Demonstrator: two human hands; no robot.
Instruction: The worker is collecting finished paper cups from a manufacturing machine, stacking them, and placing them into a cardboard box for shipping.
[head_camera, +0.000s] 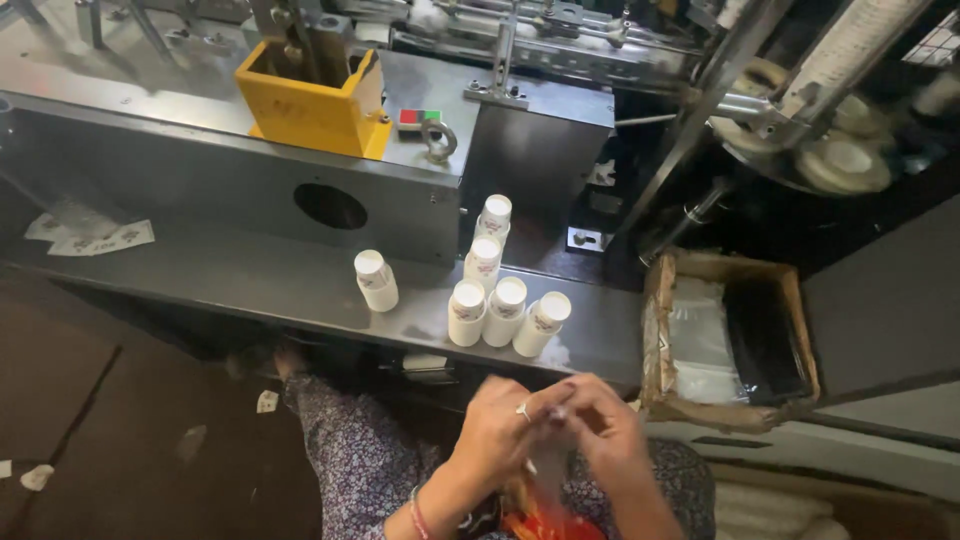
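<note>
Together, left hand and right hand pinch a clear plastic bag.

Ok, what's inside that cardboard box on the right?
The cardboard box holds clear crumpled plastic sheeting over a dark interior. Whatever lies beneath the plastic is covered and cannot be seen.

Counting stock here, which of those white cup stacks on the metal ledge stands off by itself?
The leftmost cup stack: it stands alone, with a bare gap between it and the other five, which crowd together to its right.
</note>
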